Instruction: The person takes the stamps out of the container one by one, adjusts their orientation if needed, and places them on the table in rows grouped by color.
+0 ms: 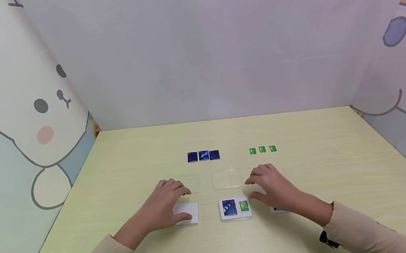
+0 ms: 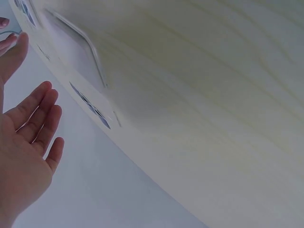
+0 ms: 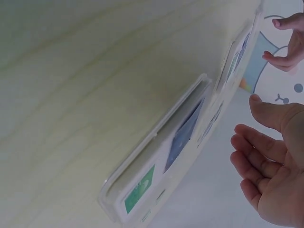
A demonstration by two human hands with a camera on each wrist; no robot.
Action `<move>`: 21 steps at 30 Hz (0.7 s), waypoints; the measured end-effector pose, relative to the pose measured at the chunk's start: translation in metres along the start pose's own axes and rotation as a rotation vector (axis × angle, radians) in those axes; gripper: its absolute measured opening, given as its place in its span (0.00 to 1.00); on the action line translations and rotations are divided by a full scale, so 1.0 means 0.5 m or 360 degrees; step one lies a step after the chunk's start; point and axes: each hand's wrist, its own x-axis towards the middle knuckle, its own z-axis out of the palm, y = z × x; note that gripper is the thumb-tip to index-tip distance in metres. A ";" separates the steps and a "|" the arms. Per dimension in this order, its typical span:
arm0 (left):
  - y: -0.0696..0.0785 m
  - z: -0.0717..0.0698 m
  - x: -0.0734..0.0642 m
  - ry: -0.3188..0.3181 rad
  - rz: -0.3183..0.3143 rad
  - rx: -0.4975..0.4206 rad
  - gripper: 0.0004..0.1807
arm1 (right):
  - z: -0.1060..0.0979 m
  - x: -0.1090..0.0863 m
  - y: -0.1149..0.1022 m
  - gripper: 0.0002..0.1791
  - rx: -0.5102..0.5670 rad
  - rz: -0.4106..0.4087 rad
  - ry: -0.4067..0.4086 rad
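My left hand (image 1: 168,205) hovers over a plain white flat case (image 1: 193,206), thumb and fingers apart; in the left wrist view its fingers (image 2: 40,114) hold nothing. My right hand (image 1: 274,188) is above another case (image 1: 280,210), which it mostly hides. The right wrist view shows this case bearing a blue picture (image 3: 185,135) and a green one (image 3: 140,190). Between the hands lies a white case (image 1: 236,216) with a blue picture and a small green picture. Fingers of the right hand (image 3: 275,166) are loosely bent with nothing between them.
Behind the cases lie clear plastic lids (image 1: 221,180), one partly behind the left hand. Farther back are a row of three dark blue squares (image 1: 203,156) and three small green cards (image 1: 262,149). Curtains with cartoon figures surround the pale wooden table (image 1: 142,150).
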 end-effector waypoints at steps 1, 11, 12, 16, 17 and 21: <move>0.001 0.000 0.001 0.0000 0.0004 -0.0002 0.30 | 0.001 0.000 -0.002 0.17 0.0005 0.0000 -0.0008; 0.010 0.005 0.011 -0.0004 0.0031 0.0006 0.31 | 0.014 -0.004 -0.018 0.17 0.0043 -0.0036 -0.0069; 0.011 0.005 0.012 -0.0006 0.0030 0.0000 0.31 | 0.015 -0.004 -0.019 0.17 0.0043 -0.0041 -0.0072; 0.016 0.005 0.016 -0.0020 0.0027 -0.0027 0.31 | 0.021 -0.005 -0.024 0.17 0.0044 -0.0040 -0.0109; 0.017 0.006 0.016 -0.0026 0.0025 -0.0029 0.31 | 0.023 -0.006 -0.026 0.17 0.0046 -0.0035 -0.0123; 0.019 0.006 0.017 -0.0038 0.0018 -0.0024 0.31 | 0.028 -0.007 -0.030 0.18 0.0060 -0.0039 -0.0155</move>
